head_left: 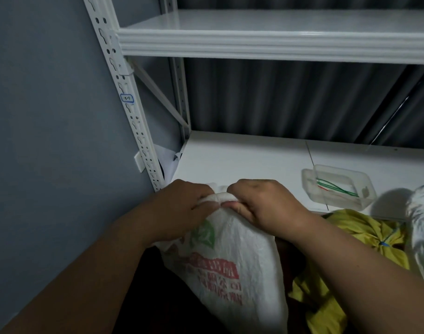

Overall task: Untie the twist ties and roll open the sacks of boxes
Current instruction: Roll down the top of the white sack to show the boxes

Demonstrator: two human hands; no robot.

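A white woven sack (232,266) with a green emblem and red print stands in front of me, below the shelf edge. My left hand (179,210) and my right hand (261,203) both grip the rolled top rim of this sack, knuckles up, thumbs meeting at the middle. No twist tie shows on this sack. To its right lies a yellow sack (365,237), its neck bound by a blue twist tie (384,243). Another white sack (422,227) shows at the right edge.
A clear plastic tray (338,186) holding green and red twist ties sits on the white lower shelf (242,155). An upper shelf (266,42) spans above. The perforated upright post (131,112) and a grey wall stand to the left.
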